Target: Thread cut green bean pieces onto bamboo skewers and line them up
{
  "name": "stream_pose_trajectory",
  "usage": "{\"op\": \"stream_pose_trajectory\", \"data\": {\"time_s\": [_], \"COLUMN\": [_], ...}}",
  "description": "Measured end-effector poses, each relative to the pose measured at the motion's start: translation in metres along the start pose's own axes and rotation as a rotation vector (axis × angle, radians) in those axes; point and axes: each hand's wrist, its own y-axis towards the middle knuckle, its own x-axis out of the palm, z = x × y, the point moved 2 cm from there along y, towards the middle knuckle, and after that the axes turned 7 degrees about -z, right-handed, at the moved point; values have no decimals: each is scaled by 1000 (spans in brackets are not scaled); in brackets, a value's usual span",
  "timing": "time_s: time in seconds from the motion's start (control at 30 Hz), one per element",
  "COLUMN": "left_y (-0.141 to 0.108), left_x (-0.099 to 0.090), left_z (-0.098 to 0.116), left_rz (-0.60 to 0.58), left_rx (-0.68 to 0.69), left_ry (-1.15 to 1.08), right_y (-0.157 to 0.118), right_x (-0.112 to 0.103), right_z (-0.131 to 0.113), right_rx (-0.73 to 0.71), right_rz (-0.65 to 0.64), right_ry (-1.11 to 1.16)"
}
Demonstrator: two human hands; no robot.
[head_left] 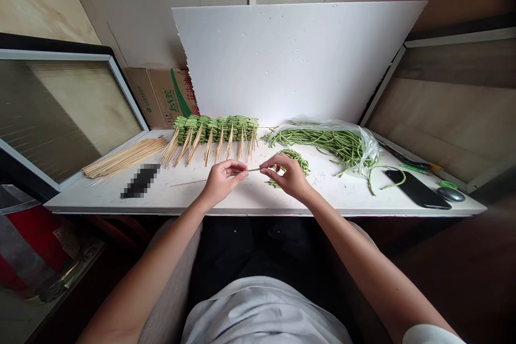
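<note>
My left hand [221,183] and my right hand [287,176] meet above the white tabletop [322,199], their fingertips almost touching. A thin bamboo skewer [187,183] runs from under my left hand, which appears to pinch it. My right hand pinches a green long bean [253,170], whose end reaches toward my left fingers. A small heap of cut beans [297,162] lies behind my right hand. Farther back stands a row of beans threaded on skewers [215,129], with their bare points toward me.
A loose bundle of bamboo skewers [124,157] lies at the left, near a pixelated dark patch [141,180]. Long beans fill a clear plastic bag [326,145]. A black phone [417,189] and green-handled scissors [415,166] lie at the right. White foam board [290,59] stands behind.
</note>
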Motion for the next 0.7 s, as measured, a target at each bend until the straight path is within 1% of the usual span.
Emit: {"op": "stream_pose_trajectory", "data": {"time_s": [0.13, 0.23, 0.33, 0.4, 0.47, 0.6, 0.7], "left_y": [-4, -7, -10, -12, -12, -13, -15], "left_x": [4, 8, 10, 10, 10, 10, 11], "left_z": [5, 12, 18, 21, 24, 29, 34], "left_rz": [-12, -12, 10, 48, 70, 53, 74], "left_rx": [64, 129, 214, 251, 263, 299, 329], "left_ry": [214, 317, 363, 389, 423, 482, 487], "right_y": [-1, -2, -3, -2, -2, -1, -2], "right_x": [7, 11, 14, 15, 15, 14, 15], "right_z": [-6, -9, -12, -14, -16, -19, -22], "right_rx": [-64, -94, -133, -146, -145, -149, -175], "right_rz": [1, -21, -27, -24, -9, 42, 41], "right_ry": [-10, -37, -68, -67, -67, -101, -81]}}
